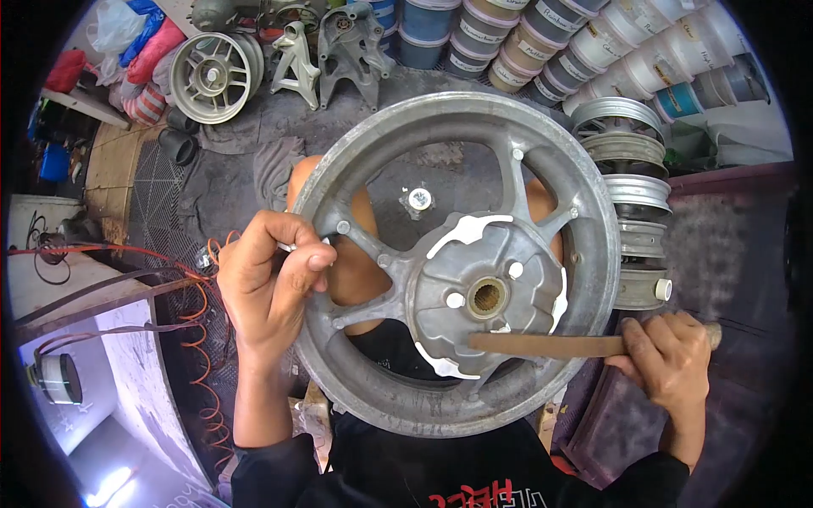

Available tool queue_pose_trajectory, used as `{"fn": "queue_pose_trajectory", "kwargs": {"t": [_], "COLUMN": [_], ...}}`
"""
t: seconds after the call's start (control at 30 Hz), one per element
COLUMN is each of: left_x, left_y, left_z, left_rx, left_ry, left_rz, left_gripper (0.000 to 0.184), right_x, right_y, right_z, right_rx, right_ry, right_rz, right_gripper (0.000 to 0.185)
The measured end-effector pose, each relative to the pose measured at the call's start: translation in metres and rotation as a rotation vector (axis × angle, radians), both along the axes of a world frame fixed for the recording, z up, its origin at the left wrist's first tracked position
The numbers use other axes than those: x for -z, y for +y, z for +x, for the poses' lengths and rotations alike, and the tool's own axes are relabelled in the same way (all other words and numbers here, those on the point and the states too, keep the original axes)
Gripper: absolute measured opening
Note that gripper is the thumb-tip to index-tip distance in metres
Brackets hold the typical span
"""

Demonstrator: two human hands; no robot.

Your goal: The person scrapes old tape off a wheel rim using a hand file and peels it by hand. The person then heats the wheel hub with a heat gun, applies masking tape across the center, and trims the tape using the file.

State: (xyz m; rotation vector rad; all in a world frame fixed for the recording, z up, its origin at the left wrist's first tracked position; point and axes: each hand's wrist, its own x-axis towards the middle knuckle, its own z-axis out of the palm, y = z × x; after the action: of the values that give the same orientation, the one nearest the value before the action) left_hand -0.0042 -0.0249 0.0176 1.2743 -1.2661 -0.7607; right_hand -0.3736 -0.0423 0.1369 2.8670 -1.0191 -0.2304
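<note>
A grey cast-metal wheel rim (474,107) with wide spokes lies across my lap. White patches (470,233) line the edge of its hub, and white plugs (455,300) sit around the splined centre hole (487,296). My right hand (669,360) is wrapped around the handle end of a long, brown, flat file (550,345). The file reaches over the rim, its tip above the lower part of the hub; whether it touches cannot be told. Beside the left spokes, my left hand (275,275) pinches a small white piece (327,241), mostly hidden by the fingers.
Several rims (631,199) are stacked at right, with labelled tubs (474,38) behind. Another wheel (212,78) and metal castings (351,55) stand at the back. An orange coiled hose (199,339) hangs at left beside a white booth (157,372). A round white-topped piece (419,199) lies on the floor.
</note>
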Motion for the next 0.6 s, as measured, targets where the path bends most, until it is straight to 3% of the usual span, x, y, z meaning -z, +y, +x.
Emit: {"fn": "queue_pose_trajectory", "kwargs": {"t": [0.23,0.33,0.6], "left_x": [0.01,0.012,0.004], "left_y": [0.003,-0.003,-0.001], "left_z": [0.009,0.008,0.001], "left_rx": [0.03,0.011,-0.062], "left_ry": [0.114,-0.032,0.032], "left_rz": [-0.073,-0.146,-0.015], "left_gripper": [0.025,0.025,0.018], "right_x": [-0.004,0.006,-0.003], "right_y": [-0.02,-0.026,-0.031], "right_z": [-0.012,-0.004,0.0], "right_rx": [-0.093,-0.121,-0.159], "right_ry": [-0.031,-0.056,-0.049], "right_rz": [-0.056,0.01,-0.034], "right_gripper": [0.04,0.04,0.039]}}
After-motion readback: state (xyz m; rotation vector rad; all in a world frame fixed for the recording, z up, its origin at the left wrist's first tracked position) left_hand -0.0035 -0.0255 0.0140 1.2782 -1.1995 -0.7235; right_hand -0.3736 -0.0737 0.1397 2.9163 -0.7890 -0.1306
